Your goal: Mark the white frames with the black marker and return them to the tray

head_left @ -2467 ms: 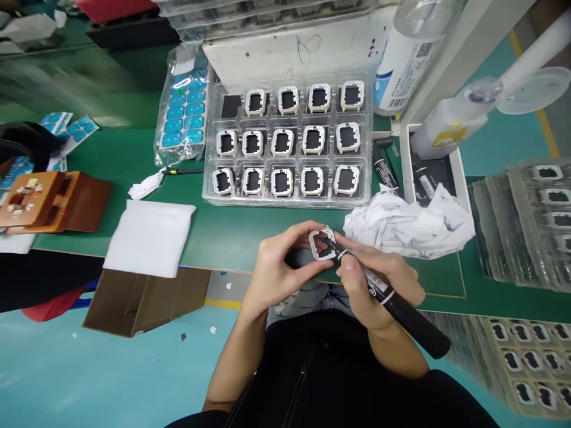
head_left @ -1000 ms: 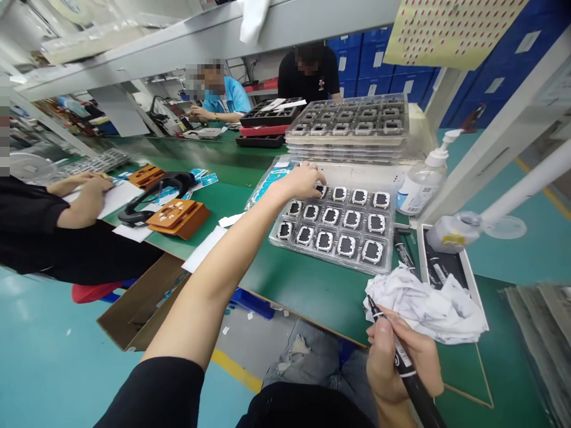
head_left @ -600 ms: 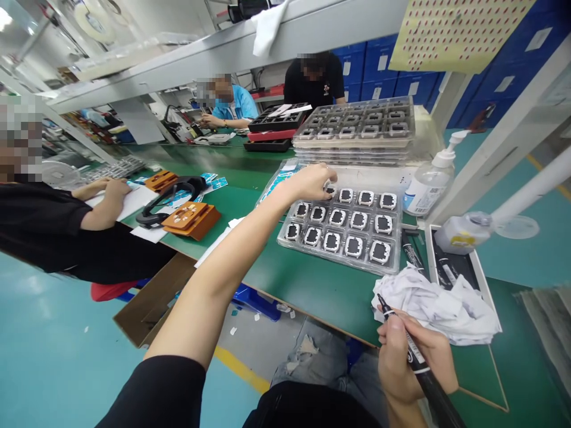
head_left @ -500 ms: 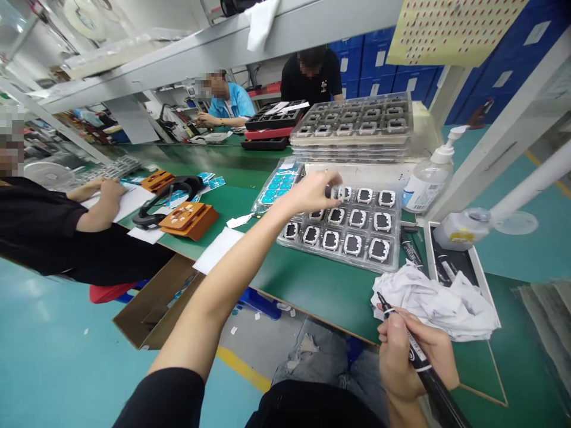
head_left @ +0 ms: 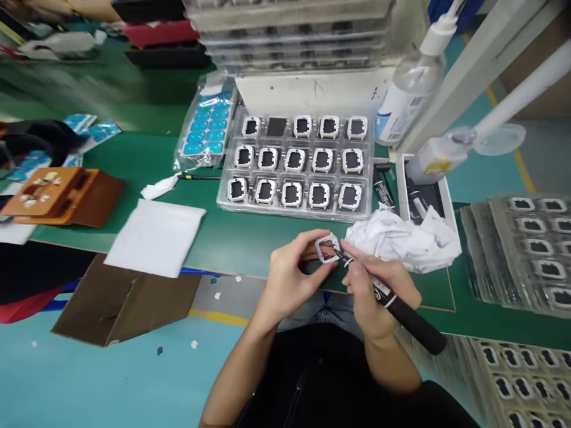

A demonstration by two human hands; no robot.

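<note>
My left hand (head_left: 297,270) holds a small white square frame (head_left: 321,248) by its edges, above the front edge of the bench. In my right hand (head_left: 379,285) is a black marker (head_left: 413,318), its tip at the right side of the frame. Beyond my hands lies a clear plastic tray (head_left: 225,205) with rows of similar white frames around dark centres. One pocket (head_left: 276,126) in its back row shows only a dark square. A crumpled white cloth (head_left: 397,238) rests just beyond my right hand.
Blue parts in a bag (head_left: 207,125) and an orange fixture (head_left: 66,196) lie to the left, with a white foam sheet (head_left: 156,238). A pump bottle (head_left: 413,83), a marker box (head_left: 446,205) and tray stacks (head_left: 513,249) stand at the right.
My left hand has come back from the tray with a white frame and now meets my right hand. The marker tip has moved to the frame. The view has tilted down.
</note>
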